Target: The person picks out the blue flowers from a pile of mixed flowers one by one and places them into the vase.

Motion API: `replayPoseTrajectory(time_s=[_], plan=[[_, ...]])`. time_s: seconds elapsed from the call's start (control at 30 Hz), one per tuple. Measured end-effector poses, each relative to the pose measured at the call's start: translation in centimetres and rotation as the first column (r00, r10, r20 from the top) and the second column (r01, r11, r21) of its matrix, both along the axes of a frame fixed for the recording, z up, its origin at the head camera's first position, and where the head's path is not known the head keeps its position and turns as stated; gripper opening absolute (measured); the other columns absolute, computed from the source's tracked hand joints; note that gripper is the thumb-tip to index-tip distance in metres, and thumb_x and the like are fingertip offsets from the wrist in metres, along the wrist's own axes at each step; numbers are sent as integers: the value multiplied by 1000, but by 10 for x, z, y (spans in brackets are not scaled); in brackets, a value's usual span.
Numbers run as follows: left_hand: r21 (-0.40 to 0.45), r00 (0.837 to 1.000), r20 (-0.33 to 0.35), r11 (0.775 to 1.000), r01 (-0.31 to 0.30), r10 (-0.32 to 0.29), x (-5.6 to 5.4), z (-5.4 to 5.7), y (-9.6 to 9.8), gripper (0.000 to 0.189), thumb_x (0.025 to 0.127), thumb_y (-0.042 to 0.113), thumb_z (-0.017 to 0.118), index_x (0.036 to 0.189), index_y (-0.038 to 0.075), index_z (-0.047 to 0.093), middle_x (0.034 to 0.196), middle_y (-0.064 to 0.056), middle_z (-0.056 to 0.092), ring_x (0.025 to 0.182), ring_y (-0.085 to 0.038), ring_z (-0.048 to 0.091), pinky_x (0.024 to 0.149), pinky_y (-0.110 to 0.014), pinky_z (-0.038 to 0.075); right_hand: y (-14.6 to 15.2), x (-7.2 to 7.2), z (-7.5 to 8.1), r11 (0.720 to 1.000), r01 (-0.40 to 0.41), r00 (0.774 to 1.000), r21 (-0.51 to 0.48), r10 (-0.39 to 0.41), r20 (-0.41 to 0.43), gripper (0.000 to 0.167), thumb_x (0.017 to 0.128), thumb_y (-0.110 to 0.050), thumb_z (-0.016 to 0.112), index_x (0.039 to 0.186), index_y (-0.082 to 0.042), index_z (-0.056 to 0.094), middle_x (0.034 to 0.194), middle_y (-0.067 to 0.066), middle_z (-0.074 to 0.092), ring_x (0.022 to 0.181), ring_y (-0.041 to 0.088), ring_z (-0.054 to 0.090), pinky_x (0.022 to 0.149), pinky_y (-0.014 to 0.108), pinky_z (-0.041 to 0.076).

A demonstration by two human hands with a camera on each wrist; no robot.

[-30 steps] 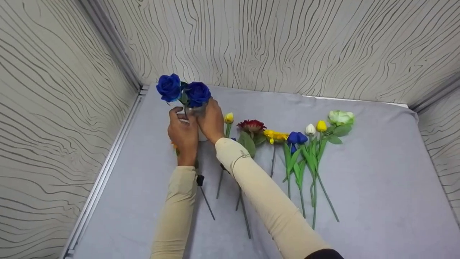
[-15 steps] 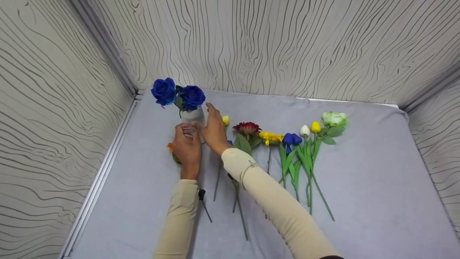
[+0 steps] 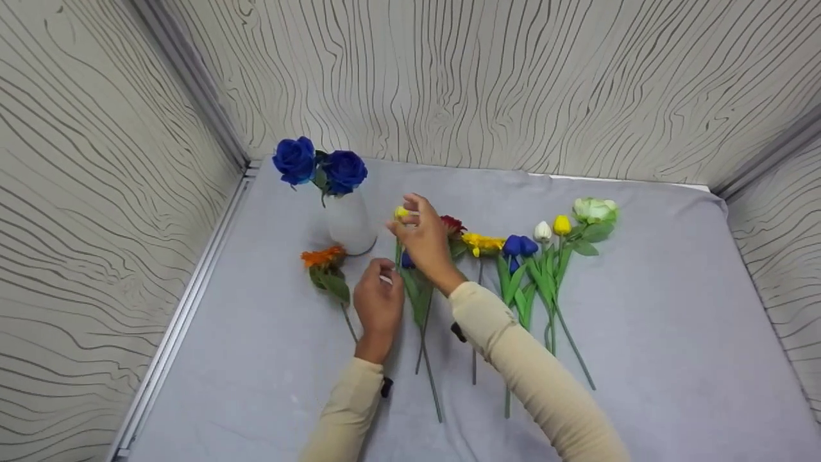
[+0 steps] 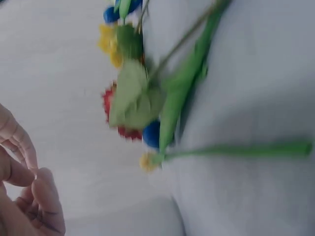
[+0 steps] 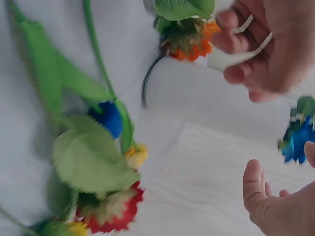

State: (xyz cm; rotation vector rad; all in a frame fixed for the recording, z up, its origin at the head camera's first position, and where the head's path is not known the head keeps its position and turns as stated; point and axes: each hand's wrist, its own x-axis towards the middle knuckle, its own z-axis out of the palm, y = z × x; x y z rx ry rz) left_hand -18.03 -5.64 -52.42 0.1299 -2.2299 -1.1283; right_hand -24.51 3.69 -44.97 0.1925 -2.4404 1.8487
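Observation:
A white vase (image 3: 349,221) stands at the back left, with two blue roses (image 3: 345,172) rising from its mouth. In the head view my left hand (image 3: 380,301) hovers in front of the vase, fingers loosely curled around nothing. My right hand (image 3: 428,247) is to the right of the vase with thumb and fingers spread apart, holding nothing. It overlaps a yellow tulip (image 3: 401,213) and partly hides a red flower (image 3: 453,224) and a blue tulip (image 3: 408,260). An orange flower (image 3: 322,256) lies left of my left hand, near the vase base.
Farther right on the grey cloth (image 3: 667,308) lie a yellow flower (image 3: 483,244), blue tulips (image 3: 519,246), a white tulip (image 3: 542,231), another yellow tulip (image 3: 562,224) and a pale green flower (image 3: 595,210). Patterned panels (image 3: 449,83) enclose the back and sides.
Both hands have left the roses and vase and moved right and toward the front. The roses stay in the vase, and the orange flower has come into full view.

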Motion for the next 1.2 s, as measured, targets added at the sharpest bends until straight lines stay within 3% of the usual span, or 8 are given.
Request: replayPoseTrajectory(time_s=[0.17, 0.4, 0.67, 0.77, 0.83, 1.0, 1.2], plan=[[-18, 995, 37, 996, 91, -90, 25, -7, 17, 10, 79, 2, 60, 85, 7, 66, 72, 2, 62, 54, -8, 55, 51, -29, 47, 33, 14, -8, 997, 64, 997, -52, -62, 45, 54, 88, -20, 71, 135, -4, 51, 126, 13, 59, 106, 24, 61, 88, 36, 51], [-20, 978, 91, 982, 189, -187, 61, -19, 42, 10, 76, 2, 65, 83, 9, 65, 73, 3, 62, 56, -6, 55, 52, -25, 47, 73, 39, -34, 985, 138, 989, -104, -131, 71, 52, 88, -16, 70, 133, 1, 51, 120, 21, 60, 104, 31, 62, 85, 40, 51], [-69, 945, 132, 948, 310, -299, 99, -35, 79, 13, 74, 3, 69, 82, 12, 63, 71, 4, 61, 57, -3, 53, 53, -19, 44, 118, 64, -57, 955, 275, 950, -113, -251, 185, 49, 89, -10, 67, 133, 1, 50, 119, 22, 61, 101, 28, 59, 79, 28, 50], [-96, 925, 177, 929, 356, -336, 110, -43, 93, 14, 74, 4, 71, 83, 12, 64, 71, 6, 58, 58, -3, 51, 53, -18, 43, 137, 69, -64, 936, 328, 926, -125, -293, 238, 49, 90, -8, 64, 136, 0, 48, 121, 22, 60, 100, 26, 58, 76, 26, 51], [-112, 903, 226, 911, 396, -364, 116, -47, 102, 15, 73, 6, 73, 85, 12, 64, 71, 7, 56, 58, -3, 49, 53, -19, 42, 150, 71, -70, 926, 365, 907, -101, -328, 265, 48, 90, -9, 63, 136, 0, 49, 120, 22, 60, 99, 24, 58, 75, 24, 51], [-202, 852, 341, 854, 479, -397, 125, -54, 123, 19, 75, 12, 75, 89, 13, 63, 73, 6, 54, 59, -6, 52, 53, -21, 42, 181, 79, -82, 895, 445, 851, 19, -430, 301, 44, 91, -12, 62, 133, -1, 52, 116, 20, 64, 92, 19, 63, 71, 21, 51], [-346, 844, 400, 794, 500, -357, 127, -58, 140, 25, 75, 18, 78, 92, 14, 60, 80, 2, 54, 59, -15, 56, 52, -26, 45, 207, 89, -99, 868, 480, 807, 130, -495, 321, 43, 92, -14, 60, 132, -1, 53, 115, 19, 63, 91, 36, 66, 63, 21, 50]])
